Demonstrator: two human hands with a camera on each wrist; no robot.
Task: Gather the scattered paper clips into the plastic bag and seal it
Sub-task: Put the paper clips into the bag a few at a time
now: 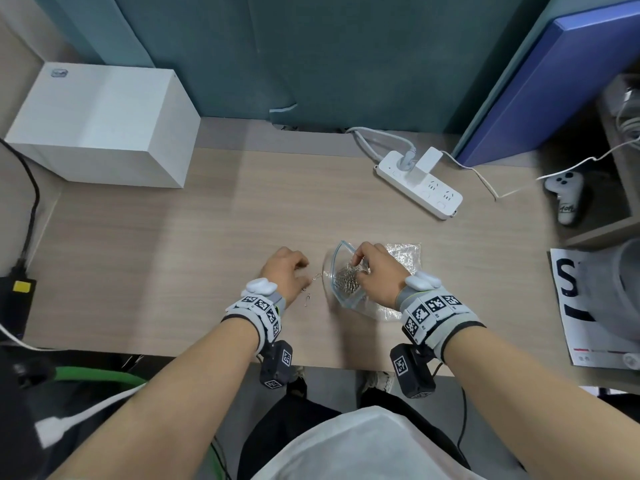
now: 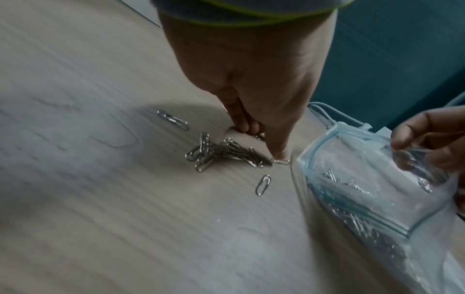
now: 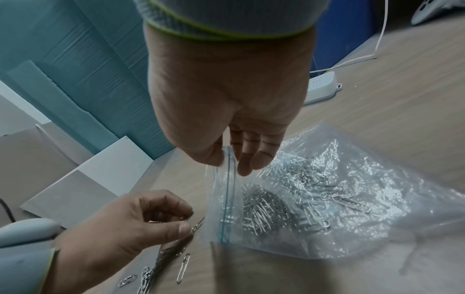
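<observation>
Many silver wire paper clips (image 3: 261, 210) already lie heaped inside the clear zip-top plastic bag with a blue seal line (image 3: 339, 208), which rests on its side on the pale wood-grain desk (image 1: 207, 237) with its mouth open toward my left. A smaller loose cluster of silver paper clips (image 2: 219, 153) sits on the desk just beside that mouth, with 3 single clips lying apart around it. My right hand (image 1: 375, 275) comes down from above, thumb and fingers (image 3: 251, 161) pinching the upper lip of the bag and lifting it so the opening gapes; the grip is narrow and closed on the plastic. My left hand (image 1: 287, 268) hovers palm-down over the loose cluster, fingers curled, its fingertips (image 2: 279, 153) down at the desk and touching 1 clip just beside the bag's mouth; I cannot tell whether the curled fingers enclose any clips. Farther back I see a white power strip (image 1: 420, 183) and a white rectangular box (image 1: 104, 123).
</observation>
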